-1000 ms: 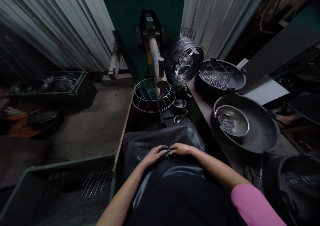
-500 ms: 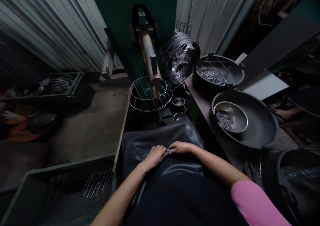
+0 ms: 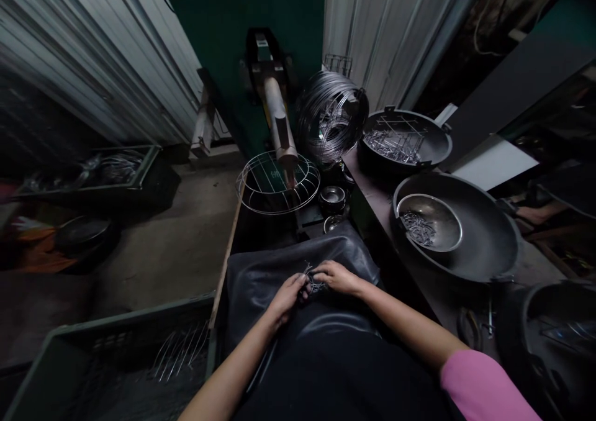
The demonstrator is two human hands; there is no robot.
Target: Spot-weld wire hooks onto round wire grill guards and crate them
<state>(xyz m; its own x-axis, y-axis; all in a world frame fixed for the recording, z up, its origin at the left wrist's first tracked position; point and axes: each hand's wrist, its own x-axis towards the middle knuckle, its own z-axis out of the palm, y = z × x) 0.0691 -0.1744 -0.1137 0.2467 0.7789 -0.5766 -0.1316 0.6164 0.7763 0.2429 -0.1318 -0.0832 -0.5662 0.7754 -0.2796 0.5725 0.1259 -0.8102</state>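
Note:
Above the dark sheet (image 3: 261, 272) over my lap, my hands meet around a small tangle of short wire pieces (image 3: 318, 287). My left hand (image 3: 291, 294) is closed, pinching some of the wires, whose ends stick up past the fingertips. From the right, my right hand (image 3: 338, 277) curls its fingers onto the same wires, thumb and fingertips close together. Beyond them, a round wire basket frame (image 3: 279, 210) sits under the head of a machine with a pale cylindrical arm (image 3: 278, 110).
To the right, a metal bowl of small wire pieces (image 3: 451, 222) rests in a large dark pan (image 3: 493, 253); another pan (image 3: 440, 141) holds wire parts. A wire coil (image 3: 326, 86) stands behind. A green crate (image 3: 56, 346) is at lower left. A co-worker's hand (image 3: 540, 213) shows far right.
My left hand has turned and lifted slightly, so more of the wires show between my hands. My right hand's fingers have spread a little over them. The camera view has tilted up slightly.

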